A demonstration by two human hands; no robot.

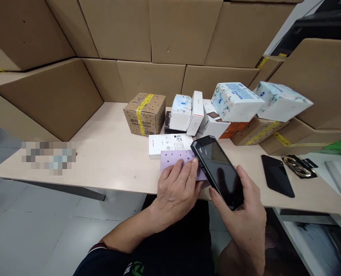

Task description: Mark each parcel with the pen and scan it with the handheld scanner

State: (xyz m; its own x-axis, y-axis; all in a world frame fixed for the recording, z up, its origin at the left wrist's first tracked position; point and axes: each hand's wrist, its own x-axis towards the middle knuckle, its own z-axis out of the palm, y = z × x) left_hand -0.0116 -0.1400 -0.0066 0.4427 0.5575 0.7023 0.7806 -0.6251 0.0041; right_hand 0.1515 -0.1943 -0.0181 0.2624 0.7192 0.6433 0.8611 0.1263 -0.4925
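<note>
My right hand [245, 218] grips a black smartphone [219, 165], thick-edged and tilted, its dark screen facing up. My left hand [177, 189] is closed over a pale purple box [174, 155] with small dark dots, at the front edge of the table. The left index fingertip lies close beside the phone's left edge; whether it touches is unclear. Much of the purple box is hidden under the left hand and the phone. Just behind it lies a flat white box [155, 145] with a printed label.
A taped brown carton [144, 113] stands behind. Several white boxes, including a floral-printed box [236, 101], are stacked at back right. A dark flat phone-like slab [277, 176] and gold rings on a black card [299, 166] lie right. Large cardboard boxes [150, 78] wall the table's back.
</note>
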